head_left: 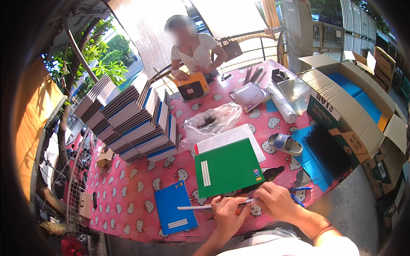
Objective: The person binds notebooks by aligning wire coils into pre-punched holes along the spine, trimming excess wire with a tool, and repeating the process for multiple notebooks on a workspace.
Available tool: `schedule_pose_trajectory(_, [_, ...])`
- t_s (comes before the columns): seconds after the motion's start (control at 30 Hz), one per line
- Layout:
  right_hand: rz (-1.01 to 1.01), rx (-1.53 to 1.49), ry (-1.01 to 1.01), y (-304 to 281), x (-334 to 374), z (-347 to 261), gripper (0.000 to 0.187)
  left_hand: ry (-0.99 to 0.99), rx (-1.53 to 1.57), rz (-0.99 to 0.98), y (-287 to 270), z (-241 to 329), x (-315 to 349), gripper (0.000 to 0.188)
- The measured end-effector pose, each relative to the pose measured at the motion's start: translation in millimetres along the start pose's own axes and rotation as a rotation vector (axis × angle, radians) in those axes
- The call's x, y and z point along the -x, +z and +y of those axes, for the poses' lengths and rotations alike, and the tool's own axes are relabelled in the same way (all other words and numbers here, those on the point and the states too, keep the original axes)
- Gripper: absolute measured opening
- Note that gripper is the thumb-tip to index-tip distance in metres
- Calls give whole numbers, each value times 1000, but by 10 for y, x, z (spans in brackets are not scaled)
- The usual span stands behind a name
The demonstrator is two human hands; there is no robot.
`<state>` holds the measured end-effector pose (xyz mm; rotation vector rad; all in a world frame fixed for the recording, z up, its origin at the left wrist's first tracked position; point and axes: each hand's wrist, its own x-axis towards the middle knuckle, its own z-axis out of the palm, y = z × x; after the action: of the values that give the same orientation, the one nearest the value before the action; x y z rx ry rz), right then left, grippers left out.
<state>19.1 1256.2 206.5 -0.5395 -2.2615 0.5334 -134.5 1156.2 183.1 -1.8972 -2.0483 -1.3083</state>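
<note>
Low in front of me, my left hand (pixel 228 216) and my right hand (pixel 279 201) both grip a thin, pale, flat piece (pixel 194 208), seen nearly edge-on; it looks like a sheaf of notebook pages, though its kind is not certain. My fingers are closed along its near part, covering much of it. Its left end reaches over a blue notebook (pixel 173 207) on the table. Beyond my hands lies a green notebook cover (pixel 228 168) on ruled white pages (pixel 252 138). Beside my right hand is a blue-handled hand tool (pixel 297 198).
Tall stacks of notebooks (pixel 141 123) stand at left on the pink patterned tablecloth (pixel 115 200). A clear bag (pixel 211 123) holds dark pieces. Right: a slipper (pixel 285 144), black wire spirals (pixel 326 149), an open carton (pixel 341 111). Across the table, another person (pixel 198 55) holds an orange-and-black notebook (pixel 193 86).
</note>
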Motion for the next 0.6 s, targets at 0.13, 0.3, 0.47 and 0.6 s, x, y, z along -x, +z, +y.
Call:
schedule_pose_trajectory(0.13, [-86,31,-18,-48,-38,-45,23,22,-2,7,-14,-14,39,18])
schedule_pose_trajectory(0.3, [-367,88,-27,-50,-13,128,29,22,8,-22,-52,15,95,18])
schedule_pose_trajectory(0.47, [-451,165,-303,156,-741,445,47,3,-132,-34,-129,110,184,19])
schedule_pose_trajectory(0.6, [-484,451,-485,968,-738,935,49,-59,-266,-3,-127,117,124,23])
